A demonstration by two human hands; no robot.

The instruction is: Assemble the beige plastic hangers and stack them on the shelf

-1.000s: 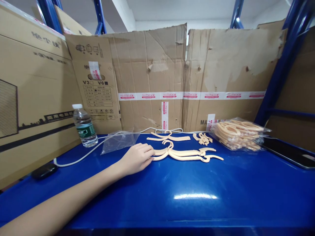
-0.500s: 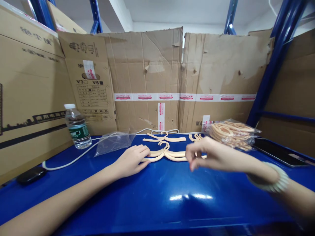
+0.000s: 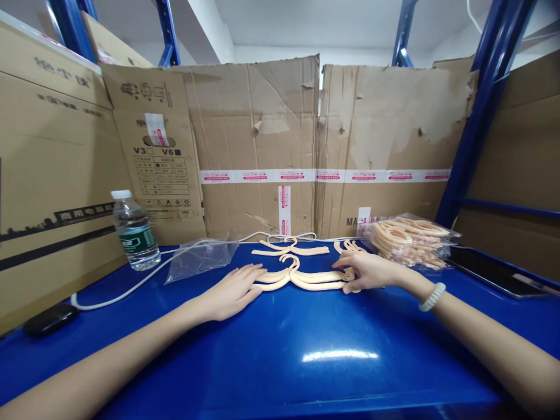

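Observation:
Two or more cream plastic hangers [image 3: 292, 279] lie stacked flat on the blue tabletop, hooks pointing away from me. My left hand [image 3: 236, 289] rests at their left ends, fingers over the top and thumb along the near side. At the right ends, my right hand [image 3: 371, 270] has its thumb on the near side and its fingers beyond, closed loosely around them. Behind this stack lies another hanger set [image 3: 291, 249]. More hanger ends [image 3: 347, 246] show just past my right hand. What my palms cover is hidden.
A clear bag of hangers [image 3: 411, 239] and a dark phone [image 3: 494, 273] lie at right. On the left are a water bottle [image 3: 136, 232], an empty plastic bag [image 3: 201, 256], a white cable [image 3: 126, 297] and a black object [image 3: 50, 319]. Cardboard [image 3: 258, 140] walls the back.
My right hand, blurred and raised a little before, has settled at the right ends of the hangers. My left hand stays at the left ends. The view has shifted slightly.

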